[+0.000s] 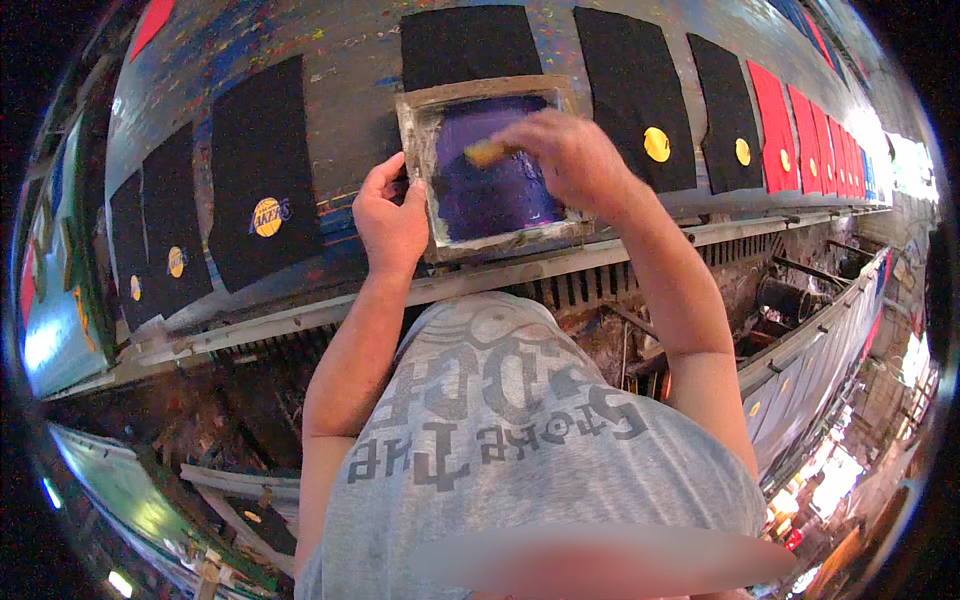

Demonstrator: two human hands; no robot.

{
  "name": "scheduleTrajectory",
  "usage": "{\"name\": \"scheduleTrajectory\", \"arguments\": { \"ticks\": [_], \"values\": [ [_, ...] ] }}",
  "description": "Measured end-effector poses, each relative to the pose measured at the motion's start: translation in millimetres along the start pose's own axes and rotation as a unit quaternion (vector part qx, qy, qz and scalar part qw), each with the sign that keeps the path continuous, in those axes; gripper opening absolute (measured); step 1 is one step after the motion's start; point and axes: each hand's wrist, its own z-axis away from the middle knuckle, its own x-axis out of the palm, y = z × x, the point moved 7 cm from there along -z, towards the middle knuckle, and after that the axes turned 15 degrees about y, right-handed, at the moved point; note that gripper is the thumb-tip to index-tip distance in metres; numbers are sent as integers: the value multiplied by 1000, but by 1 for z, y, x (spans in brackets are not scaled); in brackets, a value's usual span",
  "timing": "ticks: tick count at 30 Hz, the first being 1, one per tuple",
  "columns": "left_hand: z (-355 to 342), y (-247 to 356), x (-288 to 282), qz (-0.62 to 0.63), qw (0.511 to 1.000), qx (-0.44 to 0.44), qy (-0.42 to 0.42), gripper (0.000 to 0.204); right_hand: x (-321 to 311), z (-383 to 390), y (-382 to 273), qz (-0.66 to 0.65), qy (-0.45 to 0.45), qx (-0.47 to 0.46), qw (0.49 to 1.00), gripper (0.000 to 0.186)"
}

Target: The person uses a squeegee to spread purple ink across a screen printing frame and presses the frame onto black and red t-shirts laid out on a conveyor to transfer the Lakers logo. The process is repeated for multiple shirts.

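Observation:
A screen printing frame [412, 150] with a pale, ink-stained wooden rim lies over a black fabric piece [470, 45] on the long table. Purple ink covers much of its mesh [500, 205]. My left hand [390, 215] grips the frame's left side, the thumb on the rim. Over the mesh, my right hand [565, 155] is closed on a small yellow squeegee [485, 153], partly hidden by the fingers and slightly blurred. The fabric under the frame is covered; only its far part shows beyond the rim.
Black fabric pieces with yellow and purple round prints [268, 218] lie to the left. On the right are black pieces with plain yellow circles [656, 145], then several red ones [772, 125]. A metal rail [520, 270] runs along the table's near edge.

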Motion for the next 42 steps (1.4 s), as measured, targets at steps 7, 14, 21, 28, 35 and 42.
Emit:
{"name": "scheduleTrajectory", "arguments": {
  "ticks": [7,14,21,28,35,42],
  "values": [
    [0,-2,-1,10,1000,4,-3,43,8,-31,23,39,62,29,997,38],
    [0,-3,1,-4,1000,-2,-12,43,14,-17,5,14,-1,-8,1000,35],
    [0,-3,1,15,1000,27,2,51,-4,13,14,-59,-49,-79,994,38],
    [8,-3,-1,-57,991,119,27,50,-12,73,-13,-15,26,-88,996,41],
    [21,8,3,-134,967,203,71,54,-5,108,-33,-30,50,-105,993,32],
    [26,20,4,-150,954,247,80,59,-20,93,-20,-106,0,-148,983,38]
  ]
}}
